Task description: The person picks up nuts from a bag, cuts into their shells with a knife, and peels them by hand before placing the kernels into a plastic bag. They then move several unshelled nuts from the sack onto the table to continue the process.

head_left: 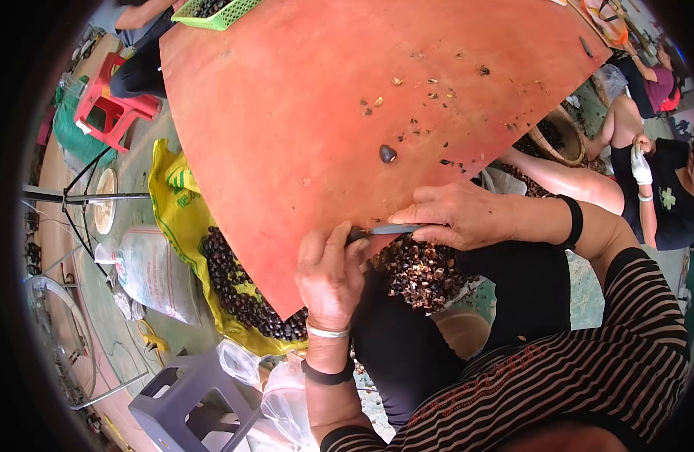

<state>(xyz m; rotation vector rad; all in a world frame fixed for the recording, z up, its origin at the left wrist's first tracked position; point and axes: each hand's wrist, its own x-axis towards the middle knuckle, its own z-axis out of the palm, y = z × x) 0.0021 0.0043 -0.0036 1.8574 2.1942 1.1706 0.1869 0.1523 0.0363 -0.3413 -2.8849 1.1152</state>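
My left hand (pixel 328 271) is closed, pinching a dark nut (pixel 356 234) between thumb and fingers at the near edge of the orange-red tabletop (pixel 279 113). Gripped in my right hand (pixel 456 215) is a small knife (pixel 392 229), its grey blade pointing left against the nut. My fingers partly hide the nut and the knife's handle. Below both hands, a heap of broken brown shells (pixel 422 275) lies near my legs. One whole dark nut (pixel 387 154) rests on the tabletop beyond my hands, with shell bits scattered farther off.
A yellow sack (pixel 166 203) with many dark nuts (pixel 245 290) lies at left. Nearby are a grey stool (pixel 185 399), a red stool (pixel 113 102) and a white sack (pixel 155 271). A green basket (pixel 215 15) sits at the far edge. Other people sit around the table.
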